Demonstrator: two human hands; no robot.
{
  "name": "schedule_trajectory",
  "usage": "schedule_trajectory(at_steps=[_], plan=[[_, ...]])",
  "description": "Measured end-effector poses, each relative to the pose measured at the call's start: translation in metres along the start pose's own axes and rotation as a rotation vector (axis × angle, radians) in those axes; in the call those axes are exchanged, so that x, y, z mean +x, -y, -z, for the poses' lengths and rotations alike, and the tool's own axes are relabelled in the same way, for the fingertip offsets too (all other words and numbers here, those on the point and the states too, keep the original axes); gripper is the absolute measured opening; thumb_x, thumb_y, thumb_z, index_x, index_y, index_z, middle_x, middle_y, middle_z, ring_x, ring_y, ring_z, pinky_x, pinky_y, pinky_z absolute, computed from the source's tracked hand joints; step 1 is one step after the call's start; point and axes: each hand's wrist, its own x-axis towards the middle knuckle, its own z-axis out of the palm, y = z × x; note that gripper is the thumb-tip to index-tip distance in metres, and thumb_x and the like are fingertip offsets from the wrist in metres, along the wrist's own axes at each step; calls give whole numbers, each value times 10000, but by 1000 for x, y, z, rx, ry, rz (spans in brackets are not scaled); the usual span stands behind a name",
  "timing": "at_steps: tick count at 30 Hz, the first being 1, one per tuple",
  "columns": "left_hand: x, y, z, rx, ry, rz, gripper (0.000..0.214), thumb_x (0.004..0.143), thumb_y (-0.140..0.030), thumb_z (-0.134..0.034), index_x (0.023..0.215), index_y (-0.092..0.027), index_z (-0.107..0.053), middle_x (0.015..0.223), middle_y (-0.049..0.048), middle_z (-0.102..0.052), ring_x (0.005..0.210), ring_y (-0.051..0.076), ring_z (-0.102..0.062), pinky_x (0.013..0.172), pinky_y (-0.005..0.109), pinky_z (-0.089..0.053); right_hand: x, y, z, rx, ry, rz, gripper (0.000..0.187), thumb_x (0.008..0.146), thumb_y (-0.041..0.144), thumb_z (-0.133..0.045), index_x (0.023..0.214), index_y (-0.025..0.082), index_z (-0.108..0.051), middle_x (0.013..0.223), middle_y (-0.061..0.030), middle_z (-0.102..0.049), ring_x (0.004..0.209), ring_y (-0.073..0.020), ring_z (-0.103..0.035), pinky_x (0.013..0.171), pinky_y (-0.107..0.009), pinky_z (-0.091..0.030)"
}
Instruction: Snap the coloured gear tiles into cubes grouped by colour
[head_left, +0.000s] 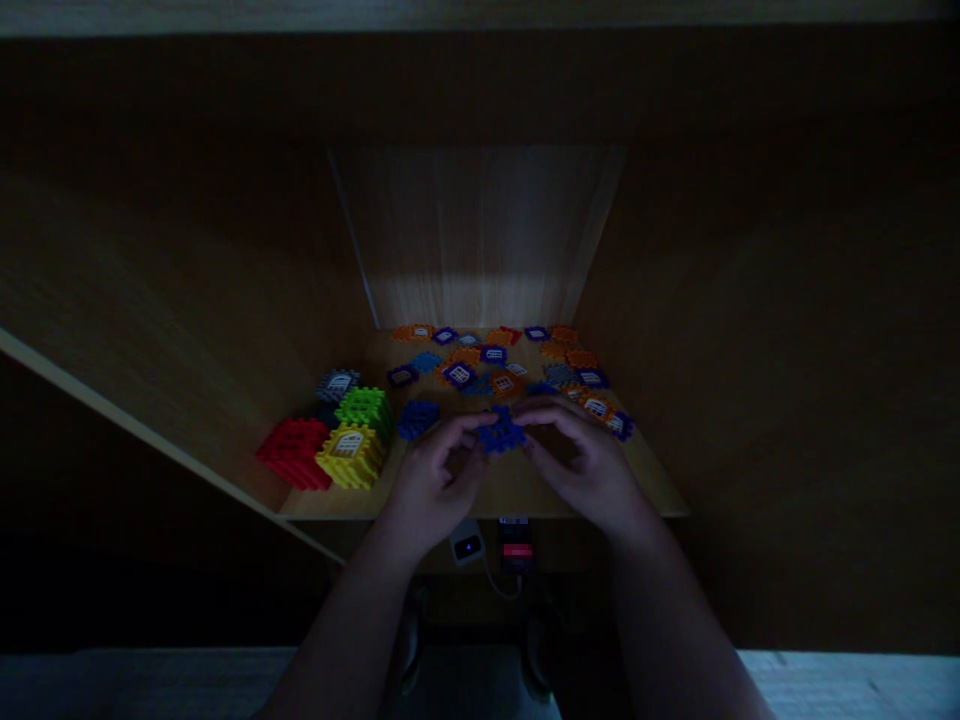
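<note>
In hand: one dark-blue, notch-edged plastic tile [501, 430], over the wooden shelf [510, 490]!
Grip: left hand [442, 475], right hand [581, 460], both clamped on it!
Leftward: one red plastic stack [296, 455], one yellow plastic stack [351, 457], one green plastic stack [364, 408].

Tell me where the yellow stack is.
In the head view, the yellow stack sits front-left on the shelf, between the red stack and left hand, with the green stack behind.
</note>
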Motion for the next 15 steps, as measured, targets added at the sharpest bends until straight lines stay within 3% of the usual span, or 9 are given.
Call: schedule_trajectory(at_steps=[5, 10, 15], plan=[[0, 0, 1, 13, 78, -58, 314, 1041, -196, -605, 1329, -267, -709, 1189, 50, -809, 1019, 175, -779, 900, 293, -632, -1, -1, 0, 26, 36, 14, 276, 993, 184, -672, 1224, 328, -720, 1308, -41, -760, 1233, -254, -722, 1053, -456, -591], [-3, 0, -5, 142, 56, -90, 334, 1052, -262, -648, 1385, -261, -650, 1050, 17, -794, 934, 155, -763, 829, 257, -632, -4, -6, -2, -45, -73, -41, 36, 1003, 307, -707, 1017, 289, -734, 959, -20, -765, 898, -224, -737, 816, -366, -613], [-4, 3, -10, 284, 52, -235, 506, 1054, -248, -669, 1542, -298, -545, 1098, 19, -788, 952, 153, -751, 918, 298, -625, -2, -7, -4, -102, -25, 67, 149, 996, 221, -690, 1080, 310, -776, 998, -39, -741, 911, -225, -714, 785, -366, -589]])
